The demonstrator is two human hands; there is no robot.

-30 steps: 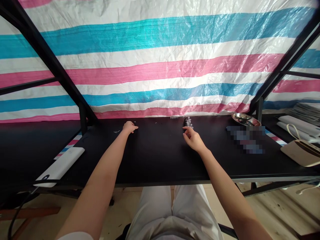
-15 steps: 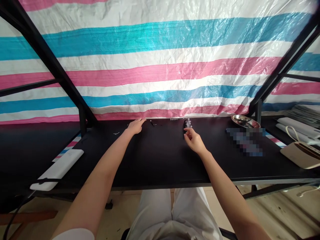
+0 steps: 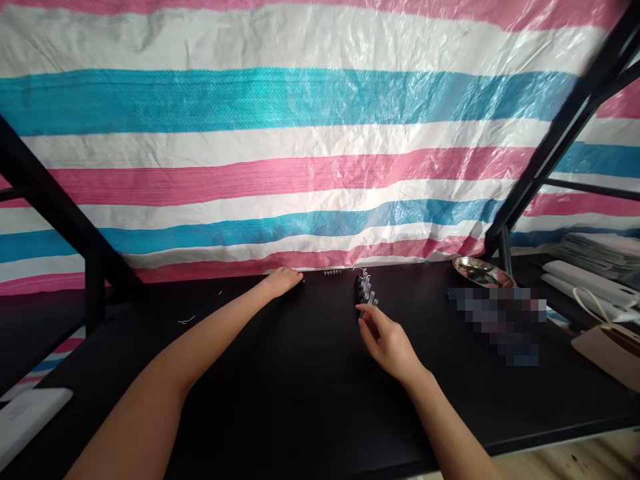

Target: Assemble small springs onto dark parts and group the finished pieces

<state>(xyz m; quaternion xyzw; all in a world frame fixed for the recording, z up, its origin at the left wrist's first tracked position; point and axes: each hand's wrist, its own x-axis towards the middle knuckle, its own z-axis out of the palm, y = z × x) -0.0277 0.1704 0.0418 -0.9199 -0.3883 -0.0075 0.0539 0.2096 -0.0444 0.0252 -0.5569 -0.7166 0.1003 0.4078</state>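
Observation:
Thumb and index finger of my right hand (image 3: pixel 387 340) close on the near end of a dark strip (image 3: pixel 358 291), which lies lengthwise away from me. Clear, upright little pieces (image 3: pixel 367 288) run along its right side, and a thin pale wire curls at its far end. My left hand (image 3: pixel 284 281) rests palm down at the back edge of the table, fingers curled together near its surface. What those fingers hold, if anything, is hidden; a tiny dark bit shows at the fingertips. Between the hands, a row of small metal pieces (image 3: pixel 333 272) lies along the back edge.
A shiny metal dish (image 3: pixel 483 272) stands at the back right, behind a blurred patch. Farther right are stacked papers (image 3: pixel 600 257) and a beige case (image 3: pixel 607 350). A white power strip (image 3: pixel 33 417) lies at left. Black frame posts (image 3: pixel 545 150) slant up before a striped sheet (image 3: pixel 300 100).
My view has tilted up and come closer to the table. My left hand has shifted right, over the spot where a small black piece lay. My right hand stays by the dark strip.

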